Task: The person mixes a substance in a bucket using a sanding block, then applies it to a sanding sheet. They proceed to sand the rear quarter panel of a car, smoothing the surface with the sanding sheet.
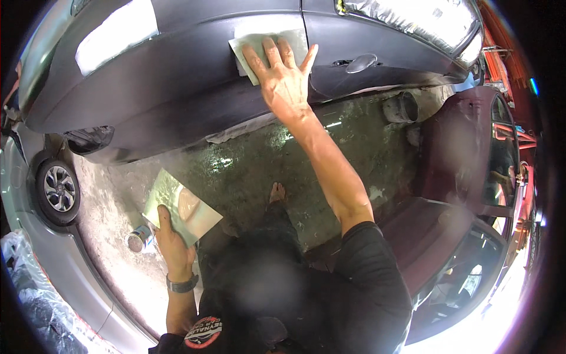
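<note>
Up on the dark matte car side panel (pixel 194 76), my right hand (pixel 285 76) lies over a thin pale rectangular sheet (pixel 242 52). Its fingers are spread across the sheet's face and my thumb is hidden, seemingly behind it. A lighter patch shows on the panel around the sheet. Lower down at the left, my left hand (pixel 173 239) grips a stiff pale greenish board (pixel 177 184) by its edge, thumb on top. A peach-coloured patch (pixel 188 203) shows on the board's face; what it is I cannot make out.
An open can (pixel 140 240) stands on the floor beside my left hand. Masked areas (pixel 118 35) and a door handle (pixel 361 64) mark the dark car. A bucket (pixel 401 107) sits below it. A maroon car (pixel 430 236) stands right, a grey one (pixel 59 253) left.
</note>
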Demonstrator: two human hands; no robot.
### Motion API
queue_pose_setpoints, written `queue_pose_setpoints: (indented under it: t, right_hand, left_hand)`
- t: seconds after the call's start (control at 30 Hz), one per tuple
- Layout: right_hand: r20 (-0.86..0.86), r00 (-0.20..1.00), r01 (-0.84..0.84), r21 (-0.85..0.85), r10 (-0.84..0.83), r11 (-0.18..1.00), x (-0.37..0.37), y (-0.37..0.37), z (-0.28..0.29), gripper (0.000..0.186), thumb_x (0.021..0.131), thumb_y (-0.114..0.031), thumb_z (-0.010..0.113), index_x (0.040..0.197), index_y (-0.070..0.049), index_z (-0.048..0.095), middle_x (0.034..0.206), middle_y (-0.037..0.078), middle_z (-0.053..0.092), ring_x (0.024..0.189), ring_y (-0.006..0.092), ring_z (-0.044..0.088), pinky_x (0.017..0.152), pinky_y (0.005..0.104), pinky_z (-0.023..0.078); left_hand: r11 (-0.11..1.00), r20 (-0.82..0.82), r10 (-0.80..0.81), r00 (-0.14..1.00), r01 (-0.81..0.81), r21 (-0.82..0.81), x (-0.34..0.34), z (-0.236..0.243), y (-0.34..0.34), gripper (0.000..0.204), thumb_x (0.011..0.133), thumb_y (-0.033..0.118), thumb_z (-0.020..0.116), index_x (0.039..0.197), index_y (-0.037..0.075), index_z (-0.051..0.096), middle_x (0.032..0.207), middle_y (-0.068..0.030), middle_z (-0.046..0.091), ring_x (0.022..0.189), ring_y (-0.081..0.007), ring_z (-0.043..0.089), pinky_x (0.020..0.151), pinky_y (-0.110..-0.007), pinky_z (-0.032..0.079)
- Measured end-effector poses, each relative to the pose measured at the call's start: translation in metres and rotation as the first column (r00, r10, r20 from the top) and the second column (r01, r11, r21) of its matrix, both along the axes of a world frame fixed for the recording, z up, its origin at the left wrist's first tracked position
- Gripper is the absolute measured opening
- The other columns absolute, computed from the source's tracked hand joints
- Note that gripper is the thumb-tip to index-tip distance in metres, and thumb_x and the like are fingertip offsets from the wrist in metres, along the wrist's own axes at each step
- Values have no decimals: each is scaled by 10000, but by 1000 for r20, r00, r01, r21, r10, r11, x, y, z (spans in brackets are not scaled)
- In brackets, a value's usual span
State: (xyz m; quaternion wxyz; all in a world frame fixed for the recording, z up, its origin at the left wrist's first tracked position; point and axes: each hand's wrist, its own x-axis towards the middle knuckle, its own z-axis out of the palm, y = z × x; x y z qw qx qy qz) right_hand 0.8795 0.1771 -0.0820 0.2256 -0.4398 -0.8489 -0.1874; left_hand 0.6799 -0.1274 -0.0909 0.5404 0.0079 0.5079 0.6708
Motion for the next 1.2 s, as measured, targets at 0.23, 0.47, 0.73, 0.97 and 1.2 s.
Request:
queue_pose_setpoints:
  t: [0.23,0.47,0.73,0.97,1.2]
  right_hand:
    - [-29,999,-20,-70,18,997,9,-26,-59,630,856,-64,550,1435,-304,496,1405,107,472,1332,342,435,1035,807,153]
    - [-49,999,3,-30,-4,1000,14,-38,-38,584,856,-97,560,1413,-268,523,1346,99,511,1251,327,494,1046,745,248]
    - [-65,996,-47,122,56,991,0,8,12,577,856,-95,579,1404,-270,532,1319,112,524,1226,336,507,1033,676,324]
    - [-60,997,-45,130,53,990,-2,16,12,550,877,-117,557,1396,-299,537,1309,94,531,1226,315,512,1037,698,308]
    - [-2,996,-83,84,84,993,3,14,2,542,894,-166,545,1423,-276,503,1346,164,518,1265,406,498,1018,757,282]
  left_hand:
    - [1000,-18,-30,999,30,6,2,8,4,444,1050,326,481,1324,-22,490,1263,-139,606,1120,-241,627,970,-394,527]
    - [1000,-13,-9,1000,9,-13,3,6,-1,446,1053,322,477,1324,-31,486,1264,-133,606,1121,-238,624,978,-394,519]
    - [1000,27,8,1000,-8,-21,9,4,-4,434,1052,314,481,1309,-35,495,1243,-138,615,1094,-243,640,955,-395,539]
    - [1000,4,-11,1000,11,-22,8,5,-3,425,1050,308,487,1300,-37,498,1240,-137,614,1085,-237,644,943,-392,547]
    - [998,-9,17,1000,-18,-52,3,-8,-8,423,1053,300,480,1325,-24,481,1250,-134,608,1104,-234,634,955,-382,537]
